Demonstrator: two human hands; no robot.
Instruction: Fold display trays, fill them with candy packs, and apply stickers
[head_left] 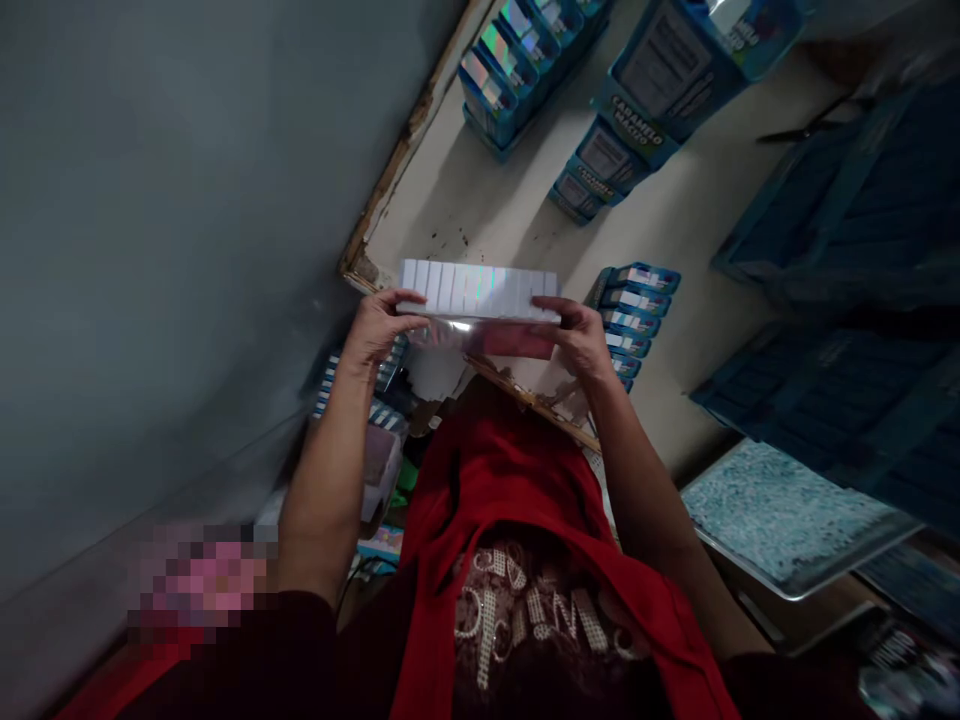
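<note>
A long row of white, shiny packets (480, 290) is held up lengthwise between both hands over the table's near corner. My left hand (379, 325) grips its left end, thumb below and fingers on top. The right end is pinched the same way by my right hand (581, 335). Under the white row shows a clear, reddish glossy side. Just right of my right hand stands a row of blue boxes (637, 300) with white tops.
Stacked blue boxes (600, 165) and a row with iridescent tops (495, 85) stand on the white table (697, 210). Large blue wrapped bundles (840, 190) lie right, above a tray of pale blue pieces (787, 510). A wall (187, 200) borders the left.
</note>
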